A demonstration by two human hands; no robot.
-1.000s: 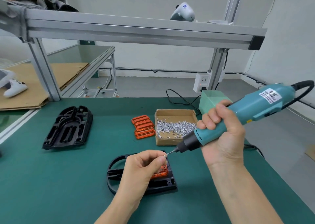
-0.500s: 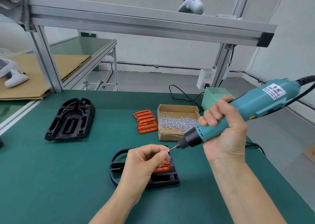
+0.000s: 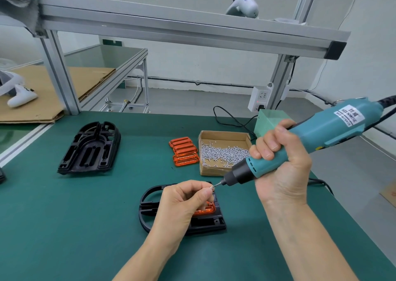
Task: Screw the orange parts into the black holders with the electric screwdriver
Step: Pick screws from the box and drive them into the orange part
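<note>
Green mat: covers the bench from near edge to far edge.
Frame: grey aluminium beam crosses above the bench on two posts, with cloth draped at its left end and a white device on top.
Room: pale walls, grey floor, a second bench beyond the far left corner, and flat cardboard to the left.
Power: a white socket on the right post, a pale green box at the far edge.
Holders: two in full view; one lies towards the far left, the other near the middle of the bench.
Orange parts: one sits in the middle holder; a stack lies beside the box, count unclear.
Screw box: one cardboard box of small silver screws, far right of centre.
Left hand: above the middle holder, fingertips pinching a screw.
Right hand: wrapped round the teal screwdriver, its bit at the screw.
</note>
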